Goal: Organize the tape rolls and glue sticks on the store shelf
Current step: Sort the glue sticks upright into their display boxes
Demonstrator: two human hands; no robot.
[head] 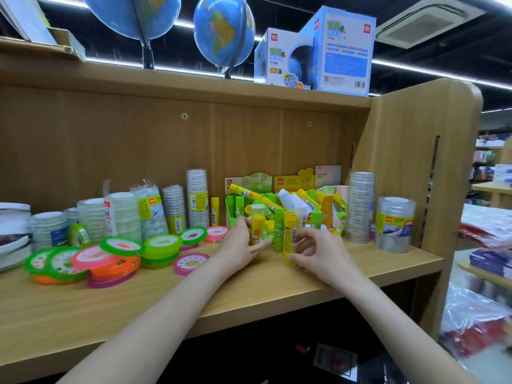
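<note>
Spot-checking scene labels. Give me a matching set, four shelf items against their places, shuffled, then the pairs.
Things:
1. blue round globe on a stand
2. tall clear wrapped tape stack with yellow label
3. flat pink plastic tape ring
4. yellow upright glue stick

Places:
A. far right of the shelf
B. on top of the shelf unit
C. at the right hand
D. flat on the shelf board, left of the left hand

Pairs: 1-B, 2-A, 3-D, 4-C

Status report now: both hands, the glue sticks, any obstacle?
Left hand grips a yellow glue stick. Right hand pinches another yellow stick. Glue stick pile behind still jumbled. Coloured tape rolls scattered at left.
</note>
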